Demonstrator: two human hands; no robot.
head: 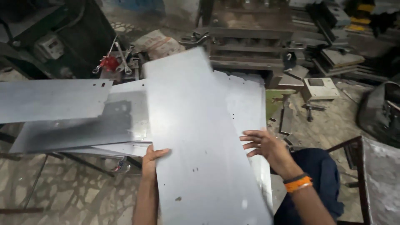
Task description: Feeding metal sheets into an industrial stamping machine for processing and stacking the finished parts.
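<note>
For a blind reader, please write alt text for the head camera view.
A long grey metal sheet is gripped at its left edge by the left hand; the right hand, fingers spread, rests on its right edge. More sheets lie behind.

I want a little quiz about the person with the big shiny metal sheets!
1. True or false: the left hand grips the edge of the long metal sheet.
2. What does the right hand do? A) lies open on the sheet, B) holds a hammer, C) hangs away from it.
3. Fill in: the wristband is ____ coloured.

Key: 1 true. 2 A. 3 orange.
</note>
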